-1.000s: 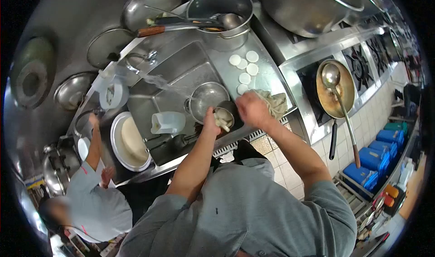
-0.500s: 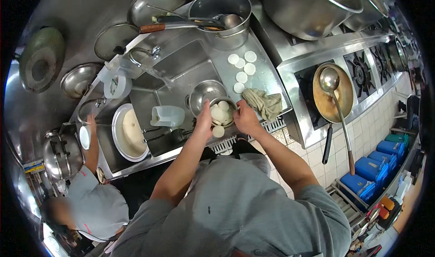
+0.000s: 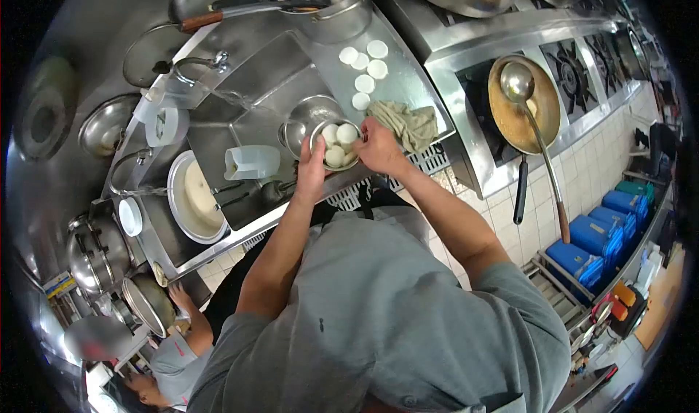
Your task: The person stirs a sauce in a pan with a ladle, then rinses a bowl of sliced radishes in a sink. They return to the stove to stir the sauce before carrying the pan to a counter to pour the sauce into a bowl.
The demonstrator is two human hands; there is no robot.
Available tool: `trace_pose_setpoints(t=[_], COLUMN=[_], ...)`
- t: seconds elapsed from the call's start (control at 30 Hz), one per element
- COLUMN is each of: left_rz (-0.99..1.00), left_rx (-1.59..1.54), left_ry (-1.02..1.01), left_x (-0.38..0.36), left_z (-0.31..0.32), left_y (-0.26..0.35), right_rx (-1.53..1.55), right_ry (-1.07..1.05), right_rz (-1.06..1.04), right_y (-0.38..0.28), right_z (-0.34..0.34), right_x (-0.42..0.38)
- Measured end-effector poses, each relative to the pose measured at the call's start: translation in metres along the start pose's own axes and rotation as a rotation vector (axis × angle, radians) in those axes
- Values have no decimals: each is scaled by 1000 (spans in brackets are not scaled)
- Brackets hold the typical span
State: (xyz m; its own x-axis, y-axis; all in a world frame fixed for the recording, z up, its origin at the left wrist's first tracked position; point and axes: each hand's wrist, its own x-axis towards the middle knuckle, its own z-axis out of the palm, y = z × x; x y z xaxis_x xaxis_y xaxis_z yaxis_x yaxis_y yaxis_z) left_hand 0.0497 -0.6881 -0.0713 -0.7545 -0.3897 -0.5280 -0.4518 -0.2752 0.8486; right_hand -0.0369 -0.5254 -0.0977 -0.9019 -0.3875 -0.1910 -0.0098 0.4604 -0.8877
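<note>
My left hand holds the left side of a small round metal bowl, and my right hand grips its right rim. Several white, round pieces lie inside; their kind I cannot make out. Just behind the bowl sits a larger metal pan in the sink. More flat white rounds are spread on the steel drainboard. A crumpled, pale cloth lies close to my right hand.
Water runs from two taps over the sink. It also holds a translucent pitcher and a white tub. Pans hang over the drainboard's tall pot. Right, a ladle rests in a wok. A co-worker stands lower left.
The rounds have shifted inside the bowl, and the one by my left hand at its front edge no longer sticks out. The co-worker's hand has left the white lid. My view has turned slightly.
</note>
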Motion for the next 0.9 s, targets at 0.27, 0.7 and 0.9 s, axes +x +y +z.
trace_pose_setpoints(t=[0.27,0.7,0.9], left_rz=[225,53,222], left_rx=[269,525,653], left_ry=[-189,-505,-560], left_x=[30,78,68], left_z=[19,-43,-100], left_y=[-28,-3,-52], right_rx=[505,440,438], right_ry=[-250,472,573], right_rz=[327,470,647], right_y=[2,60,73], right_z=[-112,-76,4], right_x=[-24,-189,-281])
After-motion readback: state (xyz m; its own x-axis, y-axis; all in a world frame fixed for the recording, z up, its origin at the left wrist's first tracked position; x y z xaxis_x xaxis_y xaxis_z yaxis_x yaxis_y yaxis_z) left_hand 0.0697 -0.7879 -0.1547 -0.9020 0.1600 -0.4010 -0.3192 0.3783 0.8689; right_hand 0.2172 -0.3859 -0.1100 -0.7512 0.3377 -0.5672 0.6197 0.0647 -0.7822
